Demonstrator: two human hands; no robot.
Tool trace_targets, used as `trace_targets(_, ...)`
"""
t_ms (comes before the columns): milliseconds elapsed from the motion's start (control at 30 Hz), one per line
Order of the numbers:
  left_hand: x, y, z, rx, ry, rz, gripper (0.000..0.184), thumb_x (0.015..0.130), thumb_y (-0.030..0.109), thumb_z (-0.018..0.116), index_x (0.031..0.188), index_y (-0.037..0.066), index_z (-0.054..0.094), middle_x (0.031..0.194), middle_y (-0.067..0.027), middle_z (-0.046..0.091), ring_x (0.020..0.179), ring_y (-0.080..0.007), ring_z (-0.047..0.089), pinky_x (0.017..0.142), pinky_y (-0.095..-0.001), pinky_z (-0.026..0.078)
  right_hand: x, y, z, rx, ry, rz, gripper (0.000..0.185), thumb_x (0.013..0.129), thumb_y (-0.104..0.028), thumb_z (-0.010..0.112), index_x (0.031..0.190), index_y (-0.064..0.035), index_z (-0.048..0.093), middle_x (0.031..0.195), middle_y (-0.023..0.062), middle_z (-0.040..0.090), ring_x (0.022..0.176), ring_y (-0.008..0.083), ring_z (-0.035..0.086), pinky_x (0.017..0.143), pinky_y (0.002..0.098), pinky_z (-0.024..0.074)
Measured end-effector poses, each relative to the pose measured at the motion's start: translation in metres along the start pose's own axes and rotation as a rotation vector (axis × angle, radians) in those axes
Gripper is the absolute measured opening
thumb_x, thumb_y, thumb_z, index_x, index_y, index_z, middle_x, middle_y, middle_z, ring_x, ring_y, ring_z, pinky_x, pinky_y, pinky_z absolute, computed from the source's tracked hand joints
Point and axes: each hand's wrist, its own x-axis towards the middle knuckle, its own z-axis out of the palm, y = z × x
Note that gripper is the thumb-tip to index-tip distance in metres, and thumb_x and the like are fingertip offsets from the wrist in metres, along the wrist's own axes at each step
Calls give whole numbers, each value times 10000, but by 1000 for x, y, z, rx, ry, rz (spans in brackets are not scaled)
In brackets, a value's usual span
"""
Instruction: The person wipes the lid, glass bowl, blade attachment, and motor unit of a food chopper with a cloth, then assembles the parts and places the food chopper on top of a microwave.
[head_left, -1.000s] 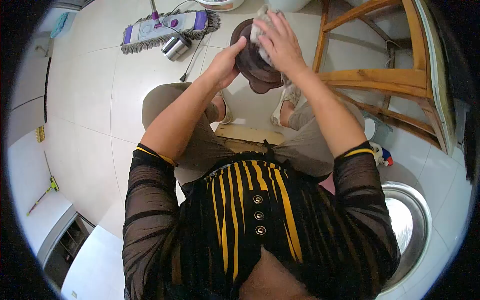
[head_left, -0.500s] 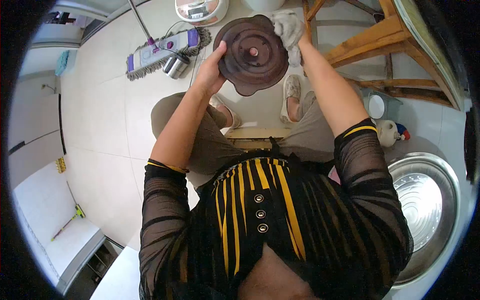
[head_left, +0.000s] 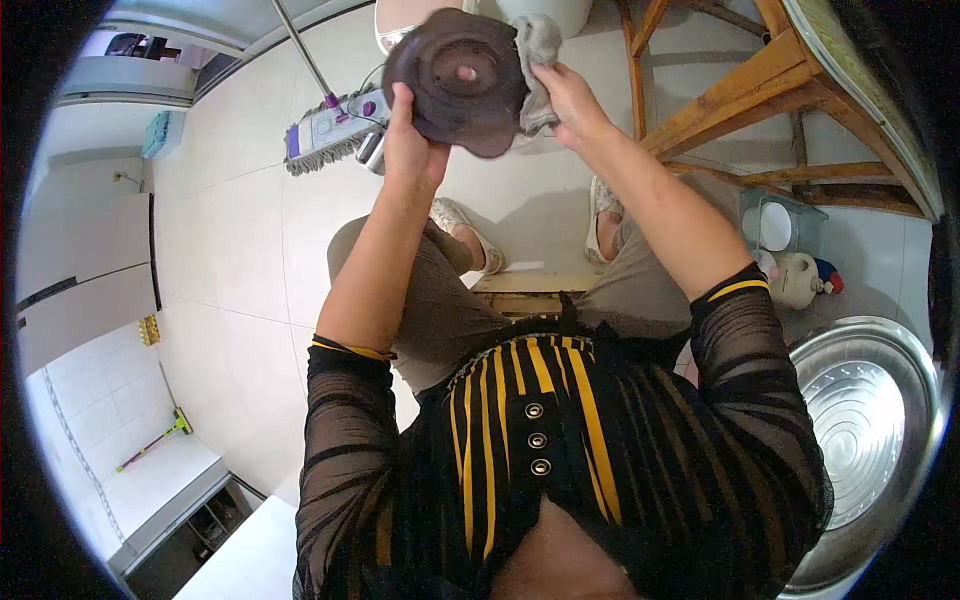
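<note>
Disc and hands: compared with half a second earlier, the brown disc point(head_left: 455, 110) had shifted up and to the left in the view, and more of the right hand point(head_left: 580, 105) showed beside the cloth.
Left hand: the left hand point(head_left: 418, 155) gripped the disc at its lower left edge, the thumb point(head_left: 402, 98) laid along the near face and spread away from the rest.
Fingers behind the disc: the other left fingers were hidden by the dark rim, so how far they curled could not be told.
Right hand: its fingers were bent inward and closed on the grey cloth point(head_left: 539, 60), with no clear gap between them and the fabric.
Cloth: it hung in folds along the disc's right edge, touching or overlapping the rim; which of the two could not be told.
Disc: it was held up above the floor point(head_left: 235, 240), beyond the knees, its round ridged face turned to the camera and its scalloped edge showing at the bottom.
Around the hands: a mop head point(head_left: 325, 128) and a steel cylinder point(head_left: 372, 152) lay left of the disc; a wooden chair point(head_left: 735, 100) stood to the right.
</note>
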Motion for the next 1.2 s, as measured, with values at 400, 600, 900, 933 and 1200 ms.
trace_targets(400,3,15,11,37,-103,10,452,928,327,345,1251,11,345,1271,-108,410,1161,-239,402,1000,-397,301,0,-22,23,181,161,103,387,891,-333,438,1118,-27,501,1073,95,569,981,208,549,859,355,429)
trace_targets(600,8,48,1,80,-84,-35,432,917,343,364,1246,63,378,1251,-99,437,1154,-253,416,985,-427,313,3,-31,20,145,-109,13,226,812,-107,505,1019,-24,544,911,57,593,855,165,564,803,319,446)
trace_targets(900,27,30,10,60,-124,-142,526,903,423,350,1260,36,343,1275,-111,409,1168,-241,400,991,-404,304,12,-40,17,87,185,47,352,909,-287,414,1083,8,495,1026,101,575,955,196,551,866,330,425)
trace_targets(933,29,24,9,52,-126,-148,526,903,423,350,1260,36,343,1275,-111,409,1168,-241,400,991,-404,304,19,-34,11,122,225,10,325,906,-272,419,1070,-3,497,1045,105,564,965,203,544,864,360,430)
trace_targets(1200,44,-27,5,-115,-91,-49,466,874,387,455,1236,105,374,1221,-56,453,1153,-189,368,943,-388,295,21,-16,23,262,61,-47,184,810,-37,515,992,-17,498,931,52,555,863,168,550,769,314,458)
